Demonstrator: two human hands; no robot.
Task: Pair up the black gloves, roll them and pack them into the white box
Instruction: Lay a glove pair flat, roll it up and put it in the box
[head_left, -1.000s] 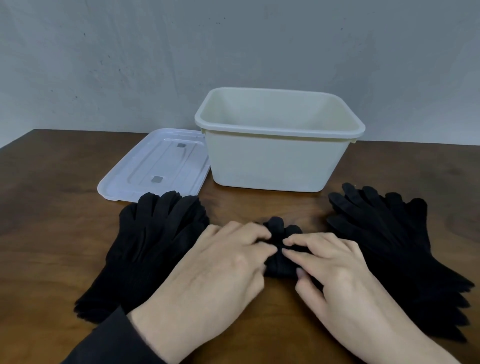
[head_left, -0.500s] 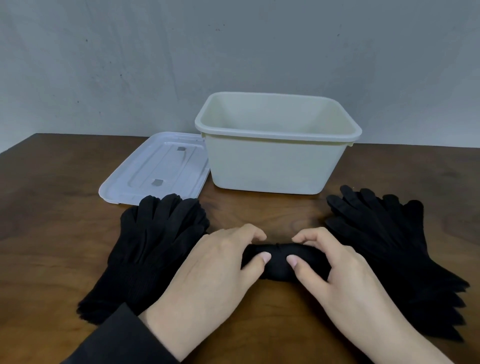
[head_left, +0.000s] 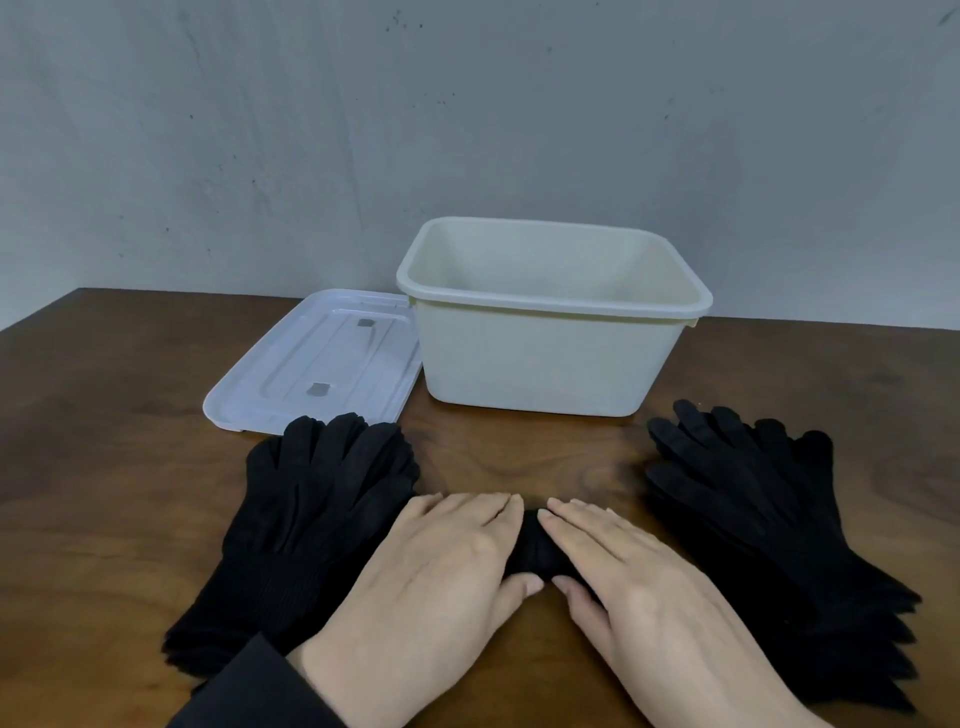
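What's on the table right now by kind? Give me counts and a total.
White box: 1
Clear lid: 1
Loose glove piles: 2, the left pile and the right pile; gloves per pile cannot be told
Rolled glove bundle under the left hand and right hand: 1
Total: 5

free: bare table (head_left: 524, 457) before white box (head_left: 540, 364) | flanks: glove piles (head_left: 322, 499)

We see a clear plastic lid (head_left: 317, 366) lying flat on the dark wooden table (head_left: 104, 415), with a grey wall (head_left: 467, 114) behind.
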